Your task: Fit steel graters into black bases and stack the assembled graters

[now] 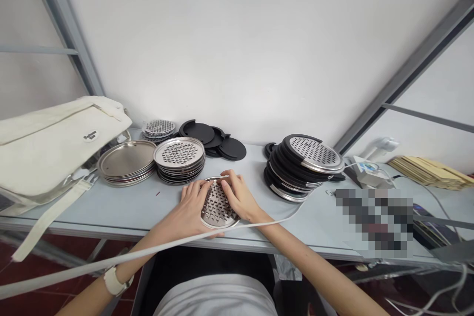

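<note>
A round perforated metal grater disc [217, 206] lies on the pale table [122, 207] near its front edge. My left hand [192, 202] rests on the disc's left side with fingers curled over the rim. My right hand [239, 195] presses on its right and far edge, fingers bent down onto the metal. Both hands grip the same disc. Behind it stands a stack of perforated discs [180, 158], and to the right a leaning stack of black-rimmed graters [305, 165].
A stack of plain metal trays [126, 162] and a cream fabric bag [48, 145] sit at the left. Loose black rubber rings [215, 139] lie by the wall. A white cable [148, 252] crosses my arms. Flat cardboard pieces [429, 170] are at the far right.
</note>
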`<state>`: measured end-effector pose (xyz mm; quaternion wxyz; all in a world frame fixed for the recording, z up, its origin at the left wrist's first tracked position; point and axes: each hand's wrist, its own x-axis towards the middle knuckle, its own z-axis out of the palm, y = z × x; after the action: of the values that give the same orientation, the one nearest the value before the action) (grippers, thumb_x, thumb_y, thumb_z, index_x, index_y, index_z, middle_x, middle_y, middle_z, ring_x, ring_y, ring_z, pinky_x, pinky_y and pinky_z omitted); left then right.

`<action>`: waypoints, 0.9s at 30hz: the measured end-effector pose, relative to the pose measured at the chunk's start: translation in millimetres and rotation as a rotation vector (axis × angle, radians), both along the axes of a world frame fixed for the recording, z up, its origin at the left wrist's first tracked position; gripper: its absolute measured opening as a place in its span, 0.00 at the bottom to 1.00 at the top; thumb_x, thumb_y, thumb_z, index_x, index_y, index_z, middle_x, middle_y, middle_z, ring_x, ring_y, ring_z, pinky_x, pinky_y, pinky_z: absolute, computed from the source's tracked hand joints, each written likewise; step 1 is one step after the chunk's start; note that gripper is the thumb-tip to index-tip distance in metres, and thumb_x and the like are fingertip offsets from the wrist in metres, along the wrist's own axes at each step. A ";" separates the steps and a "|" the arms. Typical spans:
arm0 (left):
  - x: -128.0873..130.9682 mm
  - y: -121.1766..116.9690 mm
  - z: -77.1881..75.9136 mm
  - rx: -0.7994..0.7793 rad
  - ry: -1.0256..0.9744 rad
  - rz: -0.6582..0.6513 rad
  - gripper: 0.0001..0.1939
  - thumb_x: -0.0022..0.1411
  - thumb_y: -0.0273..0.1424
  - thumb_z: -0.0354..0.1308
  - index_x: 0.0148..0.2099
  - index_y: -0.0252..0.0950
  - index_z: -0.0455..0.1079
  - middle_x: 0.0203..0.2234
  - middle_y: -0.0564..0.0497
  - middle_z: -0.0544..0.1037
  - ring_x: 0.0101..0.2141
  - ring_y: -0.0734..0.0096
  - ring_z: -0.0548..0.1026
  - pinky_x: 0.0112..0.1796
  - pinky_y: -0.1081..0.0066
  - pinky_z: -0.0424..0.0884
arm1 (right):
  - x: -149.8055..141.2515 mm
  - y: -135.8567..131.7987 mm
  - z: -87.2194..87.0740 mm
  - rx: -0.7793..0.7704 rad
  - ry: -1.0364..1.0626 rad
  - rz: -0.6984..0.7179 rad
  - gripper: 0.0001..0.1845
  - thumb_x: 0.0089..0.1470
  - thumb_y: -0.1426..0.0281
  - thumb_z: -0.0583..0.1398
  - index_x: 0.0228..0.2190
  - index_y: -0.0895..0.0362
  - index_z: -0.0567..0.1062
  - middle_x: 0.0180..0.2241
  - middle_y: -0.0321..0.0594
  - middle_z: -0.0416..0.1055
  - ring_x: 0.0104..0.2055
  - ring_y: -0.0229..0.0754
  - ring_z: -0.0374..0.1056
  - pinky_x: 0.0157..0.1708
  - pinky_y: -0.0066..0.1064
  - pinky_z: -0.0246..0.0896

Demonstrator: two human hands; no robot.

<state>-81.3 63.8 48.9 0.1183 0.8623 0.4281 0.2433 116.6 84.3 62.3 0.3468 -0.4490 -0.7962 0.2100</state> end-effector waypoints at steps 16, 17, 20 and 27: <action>1.4 1.0 -2.2 0.045 0.045 -0.006 0.57 0.41 0.56 0.66 0.67 0.38 0.48 0.61 0.40 0.60 0.59 0.45 0.58 0.58 0.49 0.49 | 2.0 -1.0 -2.1 0.041 -0.009 0.079 0.10 0.66 0.64 0.48 0.46 0.54 0.58 0.46 0.44 0.73 0.49 0.47 0.64 0.52 0.43 0.54; 1.2 1.7 -2.9 0.043 0.047 -0.015 0.57 0.41 0.56 0.66 0.67 0.38 0.48 0.62 0.40 0.60 0.59 0.45 0.58 0.58 0.49 0.49 | 2.3 -0.9 -2.3 0.035 -0.008 0.080 0.10 0.66 0.64 0.48 0.47 0.54 0.58 0.46 0.44 0.74 0.49 0.47 0.64 0.52 0.43 0.53; 1.1 3.3 -3.6 0.040 0.046 -0.031 0.58 0.41 0.57 0.66 0.68 0.37 0.48 0.62 0.40 0.61 0.58 0.45 0.60 0.58 0.50 0.50 | 3.3 0.0 -3.8 0.026 0.011 0.066 0.11 0.66 0.63 0.47 0.48 0.53 0.58 0.46 0.43 0.74 0.49 0.48 0.64 0.52 0.44 0.53; 2.1 1.1 2.7 0.049 0.039 -0.048 0.57 0.42 0.59 0.65 0.67 0.37 0.49 0.61 0.40 0.62 0.57 0.46 0.61 0.57 0.52 0.52 | 3.1 3.3 -9.9 -0.002 0.064 0.001 0.14 0.68 0.61 0.44 0.49 0.52 0.59 0.42 0.41 0.76 0.48 0.47 0.64 0.52 0.43 0.52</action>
<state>-79.2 64.9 51.6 0.0947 0.8794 0.4035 0.2342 119.7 87.7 52.5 0.3717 -0.4421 -0.7847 0.2250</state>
